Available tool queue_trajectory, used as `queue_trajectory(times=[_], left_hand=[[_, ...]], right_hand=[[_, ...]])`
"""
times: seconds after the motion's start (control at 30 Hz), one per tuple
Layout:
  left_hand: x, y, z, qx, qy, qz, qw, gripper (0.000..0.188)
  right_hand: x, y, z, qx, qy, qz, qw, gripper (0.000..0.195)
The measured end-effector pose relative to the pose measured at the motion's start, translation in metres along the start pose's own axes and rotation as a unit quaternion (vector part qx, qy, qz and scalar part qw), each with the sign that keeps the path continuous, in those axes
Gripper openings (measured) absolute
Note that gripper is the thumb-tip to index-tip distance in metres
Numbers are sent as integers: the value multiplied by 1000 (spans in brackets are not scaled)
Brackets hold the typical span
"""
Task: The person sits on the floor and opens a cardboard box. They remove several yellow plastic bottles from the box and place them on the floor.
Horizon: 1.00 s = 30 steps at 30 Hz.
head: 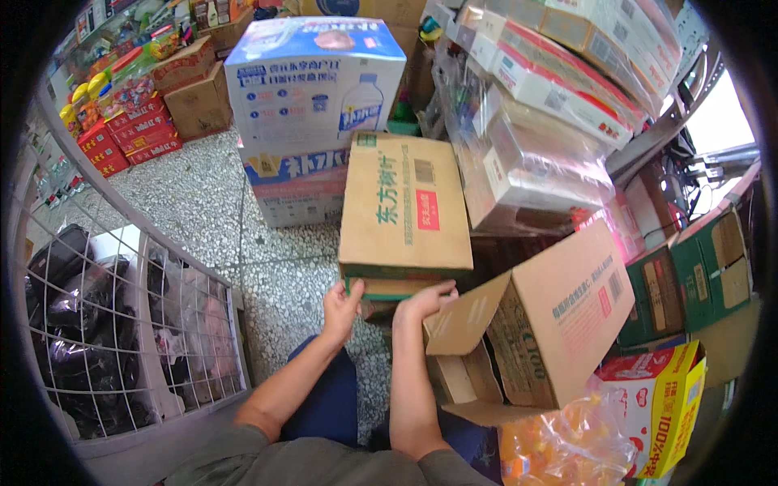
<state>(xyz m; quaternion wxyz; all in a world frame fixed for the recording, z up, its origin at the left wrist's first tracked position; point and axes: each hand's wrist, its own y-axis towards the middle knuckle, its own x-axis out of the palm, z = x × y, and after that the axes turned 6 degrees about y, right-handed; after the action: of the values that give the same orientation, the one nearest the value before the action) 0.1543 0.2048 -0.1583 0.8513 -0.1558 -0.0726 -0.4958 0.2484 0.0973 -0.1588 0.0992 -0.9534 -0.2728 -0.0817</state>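
A closed brown cardboard carton with green print [404, 206] lies before me, atop another carton. Just below its near edge is a cardboard flap with a green edge [392, 288]. My left hand [343, 307] grips the left end of that flap, thumb on top. At its right end is my right hand [425, 299], fingers curled at the edge; whether they close on it is partly hidden. To the right of my right forearm, an open empty-looking carton [562, 322] stands tilted with its flaps spread.
Stacked blue and white drink cartons [313, 91] stand beyond on the speckled floor [188, 182]. A white wire rack [134, 340] is at the left. Plastic-wrapped boxes [535, 152] are piled at the right, above bagged orange bottles [559, 437] and a yellow-red box [659, 407].
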Motion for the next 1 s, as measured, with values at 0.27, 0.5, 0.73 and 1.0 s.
queue_trajectory(times=[0.27,0.5,0.73,1.0], left_hand=[[-18,10,-3,45,1,-13,999,14],[-24,16,-9,103,26,-49,993,16],[-27,21,-3,115,21,-25,993,15],[-45,25,-3,126,8,-14,992,18]], right_hand=[[-5,-21,-11,42,84,-54,994,39],[-10,-22,9,17,175,-99,979,46],[-16,-45,-5,87,178,-119,973,40],[-40,-99,14,173,243,-230,926,28]])
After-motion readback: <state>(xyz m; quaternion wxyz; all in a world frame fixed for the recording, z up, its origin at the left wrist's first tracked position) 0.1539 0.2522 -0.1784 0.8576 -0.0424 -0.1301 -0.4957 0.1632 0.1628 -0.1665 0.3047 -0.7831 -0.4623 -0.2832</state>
